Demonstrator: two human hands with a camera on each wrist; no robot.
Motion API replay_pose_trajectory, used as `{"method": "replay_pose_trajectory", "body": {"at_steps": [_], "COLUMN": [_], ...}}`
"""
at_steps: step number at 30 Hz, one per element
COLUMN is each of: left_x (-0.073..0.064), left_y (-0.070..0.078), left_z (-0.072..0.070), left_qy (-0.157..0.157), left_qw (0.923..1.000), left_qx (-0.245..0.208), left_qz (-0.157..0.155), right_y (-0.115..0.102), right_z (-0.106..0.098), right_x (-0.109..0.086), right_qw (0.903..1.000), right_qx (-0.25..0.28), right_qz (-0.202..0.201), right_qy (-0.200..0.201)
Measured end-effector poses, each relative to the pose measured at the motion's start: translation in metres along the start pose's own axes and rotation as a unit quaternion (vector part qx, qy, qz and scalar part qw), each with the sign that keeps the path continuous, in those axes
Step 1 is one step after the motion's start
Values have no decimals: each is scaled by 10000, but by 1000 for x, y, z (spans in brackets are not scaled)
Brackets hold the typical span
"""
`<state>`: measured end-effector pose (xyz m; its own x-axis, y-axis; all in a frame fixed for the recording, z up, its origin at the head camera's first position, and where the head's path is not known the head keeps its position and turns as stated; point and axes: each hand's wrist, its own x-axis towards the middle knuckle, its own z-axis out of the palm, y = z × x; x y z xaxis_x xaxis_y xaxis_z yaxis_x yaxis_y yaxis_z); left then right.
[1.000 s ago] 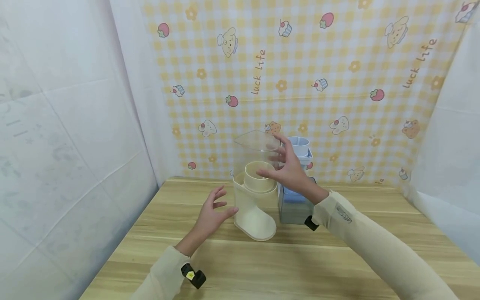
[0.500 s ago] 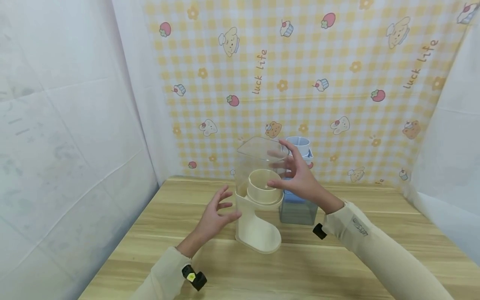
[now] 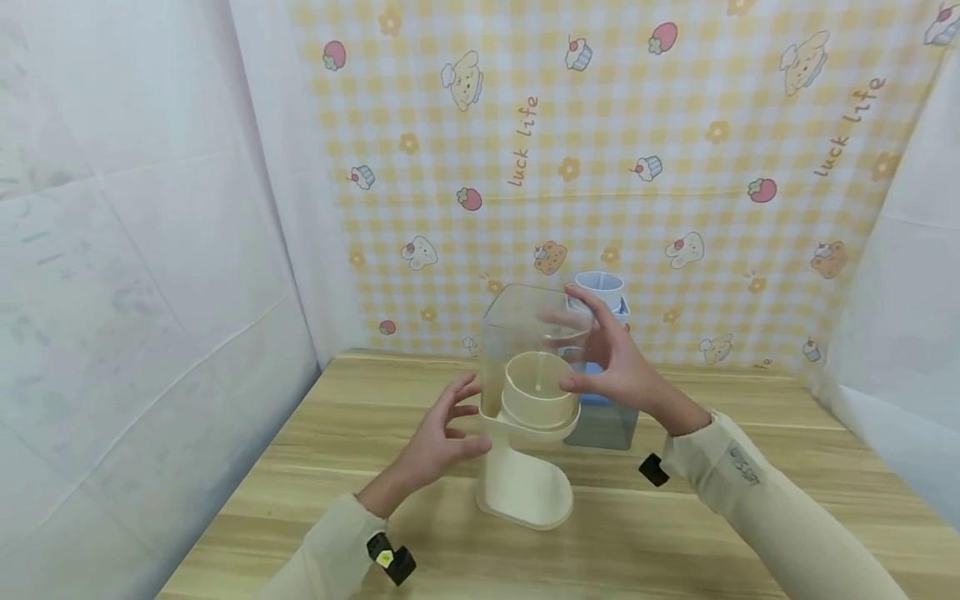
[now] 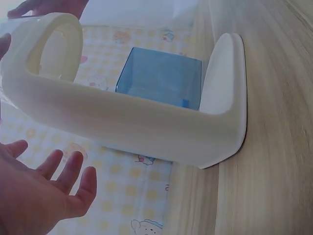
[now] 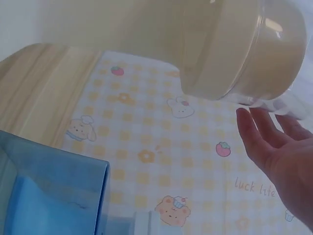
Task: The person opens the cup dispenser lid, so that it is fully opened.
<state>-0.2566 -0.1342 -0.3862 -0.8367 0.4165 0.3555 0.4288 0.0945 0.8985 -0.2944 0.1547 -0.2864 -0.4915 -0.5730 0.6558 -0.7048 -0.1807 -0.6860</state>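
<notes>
A cream dispenser stand, with a long rounded foot, stands upright on the table in the middle of the head view. Its upper ring bears a cream cup, and a tall clear container rises around that cup. My right hand grips the clear container from the right, thumb at the front and fingers behind it. On the left, my left hand has its fingers spread and relaxed beside the stand, thumb overlapping the stand's edge in the head view. The left wrist view shows those fingers apart from the stand's column.
Behind and to the right stands a light-blue dispenser with a smoky-blue clear box at its foot. A wood-grain table meets a yellow checked cloth at the back and a white curtain at the left.
The cream dispenser has come toward me and slightly right, with my right hand on its clear container. My left hand has shifted slightly right, staying beside it.
</notes>
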Motion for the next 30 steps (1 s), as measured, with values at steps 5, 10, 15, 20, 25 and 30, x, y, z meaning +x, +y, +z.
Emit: {"method": "replay_pose_trajectory", "body": {"at_steps": [5, 10, 15, 20, 25, 30], "left_x": [-1, -2, -3, -2, 1, 1], "left_y": [4, 8, 10, 13, 14, 15], "left_z": [8, 17, 24, 30, 35, 38], "left_qy": [-219, -371, -451, -469, -360, -205], "left_qw": [9996, 9989, 9980, 9975, 9978, 9990], "left_qx": [2, 67, 158, 169, 159, 103], "left_qz": [175, 272, 419, 508, 530, 373], "right_y": [-1, -5, -6, -10, -9, -13], "right_z": [-3, -5, -6, -7, -5, 4], "right_x": [-4, -8, -10, -11, -14, -18], "right_qw": [9980, 9967, 9948, 9929, 9929, 9941], "right_qx": [436, 296, 357, 458, 544, 710], "right_qz": [-296, -410, -445, -506, -497, -438], "right_qy": [-357, -632, -841, -972, -938, -686]}}
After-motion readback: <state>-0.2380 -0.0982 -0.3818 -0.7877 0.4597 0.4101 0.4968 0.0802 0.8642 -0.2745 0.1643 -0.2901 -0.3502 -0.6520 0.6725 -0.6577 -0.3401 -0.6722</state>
